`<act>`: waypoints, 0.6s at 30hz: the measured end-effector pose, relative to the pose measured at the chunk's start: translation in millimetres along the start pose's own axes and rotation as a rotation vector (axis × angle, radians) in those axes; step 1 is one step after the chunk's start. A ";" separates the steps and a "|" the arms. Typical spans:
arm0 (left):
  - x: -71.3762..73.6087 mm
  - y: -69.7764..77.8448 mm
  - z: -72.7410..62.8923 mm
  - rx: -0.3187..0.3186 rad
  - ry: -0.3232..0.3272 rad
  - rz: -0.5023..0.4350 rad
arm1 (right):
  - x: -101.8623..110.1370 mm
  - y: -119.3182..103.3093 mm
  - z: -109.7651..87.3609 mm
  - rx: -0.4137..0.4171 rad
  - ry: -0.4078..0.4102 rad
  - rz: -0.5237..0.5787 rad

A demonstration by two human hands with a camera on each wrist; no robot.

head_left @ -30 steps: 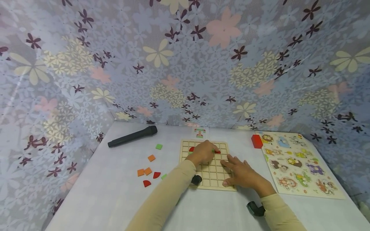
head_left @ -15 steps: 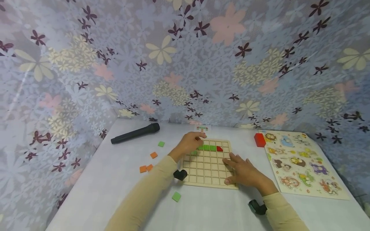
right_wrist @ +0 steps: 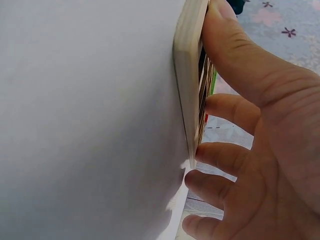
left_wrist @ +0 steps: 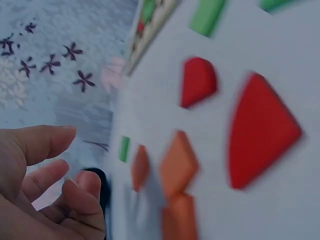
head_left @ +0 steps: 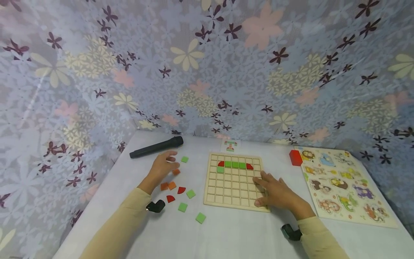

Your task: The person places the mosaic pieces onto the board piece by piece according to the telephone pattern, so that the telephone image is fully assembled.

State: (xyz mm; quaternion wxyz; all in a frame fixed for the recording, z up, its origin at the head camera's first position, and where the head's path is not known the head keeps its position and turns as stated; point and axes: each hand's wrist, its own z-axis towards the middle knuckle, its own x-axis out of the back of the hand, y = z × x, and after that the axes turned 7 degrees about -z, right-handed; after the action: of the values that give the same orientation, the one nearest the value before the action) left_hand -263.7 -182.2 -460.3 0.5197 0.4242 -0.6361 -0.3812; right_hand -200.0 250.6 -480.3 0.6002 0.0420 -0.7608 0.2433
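Note:
In the head view my left hand, fingers loosely bent and holding nothing, hovers over the loose pieces left of the wooden grid board. An orange square lies right by its fingertips, and two more orange squares lie nearer me. My right hand rests on the board's right edge, fingers spread; the right wrist view shows its thumb on the rim. Along an upper row of the board run a red quarter-circle, green squares and another red quarter-circle. A lighter green square sits below the left end.
Two red quarter-circles and several green squares lie left of the board. A pattern card lies behind it, a black microphone at back left. Right of the board are a red block and an animal puzzle board.
My left hand has moved from the red quarter-circle at the row's right end, leftward off the board, to the loose pieces. My right hand has stayed on the board's edge.

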 end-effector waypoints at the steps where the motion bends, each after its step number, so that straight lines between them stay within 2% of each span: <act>1: 0.8 -4.5 -0.3 0.018 -0.002 0.006 | -0.3 0.3 -0.5 0.004 0.003 -0.008; 6: -1.9 -17.3 -0.4 0.040 0.010 0.105 | -1.6 0.3 -2.1 0.006 0.004 -0.012; 12: -6.6 -20.6 0.3 0.029 0.000 0.230 | -1.3 0.3 -2.4 0.003 -0.004 0.008; 18: -12.7 -16.9 11.8 0.005 0.026 0.210 | -2.0 0.8 -2.8 0.000 -0.007 0.020</act>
State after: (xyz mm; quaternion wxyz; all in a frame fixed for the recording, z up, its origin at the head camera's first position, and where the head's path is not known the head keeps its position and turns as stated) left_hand -271.7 -175.7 -482.2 0.5641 0.3615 -0.6709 -0.3176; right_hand -197.2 252.1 -482.0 0.5952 0.0352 -0.7631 0.2492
